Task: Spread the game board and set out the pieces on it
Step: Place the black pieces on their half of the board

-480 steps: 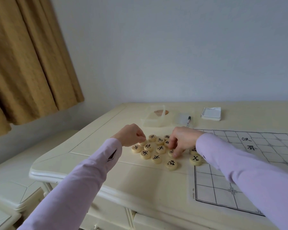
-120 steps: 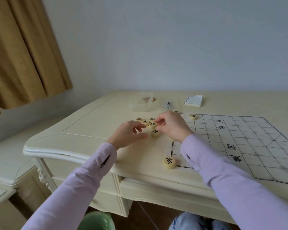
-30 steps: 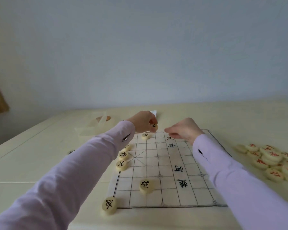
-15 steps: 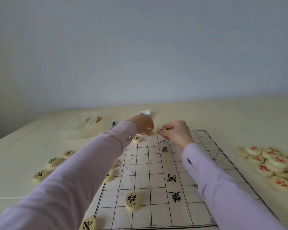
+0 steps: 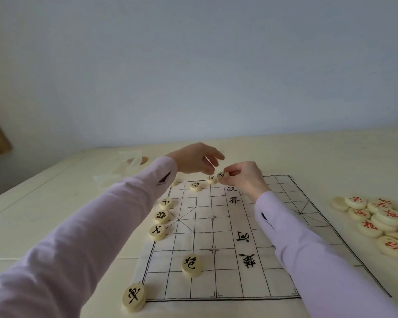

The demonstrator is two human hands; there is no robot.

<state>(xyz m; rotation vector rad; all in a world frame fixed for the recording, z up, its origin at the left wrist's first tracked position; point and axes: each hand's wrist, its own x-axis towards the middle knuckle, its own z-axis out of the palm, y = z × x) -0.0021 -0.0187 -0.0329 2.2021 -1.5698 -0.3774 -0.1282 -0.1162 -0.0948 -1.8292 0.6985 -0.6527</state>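
The right hand (image 5: 241, 177) pinches a black-marked piece (image 5: 223, 175) at its fingertips, just above the board (image 5: 202, 228) at its far edge. The left hand (image 5: 193, 160), fingers loose and holding nothing, hovers just beside it, over a neighbouring piece (image 5: 211, 179) that lies on the board.

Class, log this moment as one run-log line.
stage: setting black pieces | right hand: pinches black piece at far edge | left hand: open | board: spread | red pieces: piled off-board
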